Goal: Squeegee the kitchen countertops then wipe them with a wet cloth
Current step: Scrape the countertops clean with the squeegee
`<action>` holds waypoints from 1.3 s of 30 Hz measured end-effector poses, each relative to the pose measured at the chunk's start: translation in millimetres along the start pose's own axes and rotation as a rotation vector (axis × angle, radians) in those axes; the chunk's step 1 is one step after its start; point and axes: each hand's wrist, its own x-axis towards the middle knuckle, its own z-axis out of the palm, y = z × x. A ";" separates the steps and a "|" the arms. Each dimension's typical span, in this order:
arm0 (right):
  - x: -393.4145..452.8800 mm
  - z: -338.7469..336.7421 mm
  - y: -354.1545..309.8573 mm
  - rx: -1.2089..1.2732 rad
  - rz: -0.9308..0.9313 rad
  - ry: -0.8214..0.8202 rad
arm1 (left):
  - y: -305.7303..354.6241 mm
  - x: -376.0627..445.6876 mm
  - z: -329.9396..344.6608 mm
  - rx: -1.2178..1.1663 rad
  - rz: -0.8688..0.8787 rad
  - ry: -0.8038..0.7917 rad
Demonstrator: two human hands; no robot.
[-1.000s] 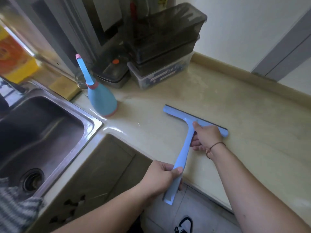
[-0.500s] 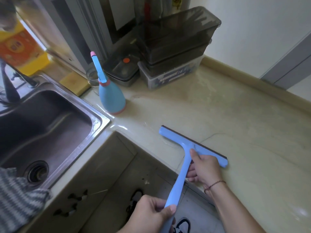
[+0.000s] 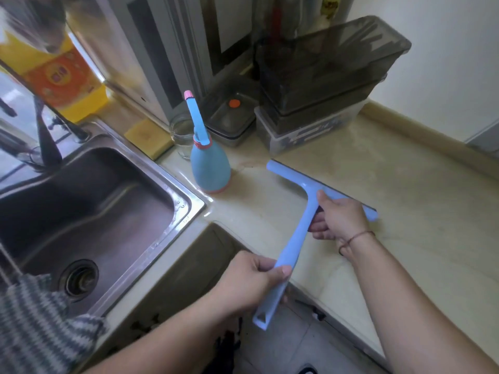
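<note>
A light blue T-shaped squeegee (image 3: 302, 201) lies with its blade on the beige countertop (image 3: 405, 190), just in front of the stacked boxes. My left hand (image 3: 251, 279) grips the lower end of its handle, out past the counter's front edge. My right hand (image 3: 337, 220) holds the handle where it meets the blade, thumb on top of the crossbar. A grey striped cloth (image 3: 40, 325) hangs at the lower left over the sink's near rim.
A blue spray bottle (image 3: 210, 168) stands by the steel sink's (image 3: 186, 211) corner. Behind it are a glass jar (image 3: 183, 136), a yellow sponge (image 3: 148, 137), a lidded container (image 3: 229, 114) and stacked dark boxes (image 3: 324, 85). A wall bounds the counter at the right.
The squeegee went from the counter's front edge back up to near the boxes. Both hands moved with it.
</note>
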 end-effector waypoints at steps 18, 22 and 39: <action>-22.5 64.5 23.0 -0.066 0.107 -0.008 | -51.2 -18.2 -46.4 -0.062 -0.132 -0.023; -33.4 68.9 25.9 -0.071 0.107 0.012 | -53.5 -26.1 -50.0 -0.066 -0.121 0.001; -63.2 73.8 37.0 -0.082 0.121 0.003 | -54.5 -56.5 -59.4 0.053 -0.149 -0.036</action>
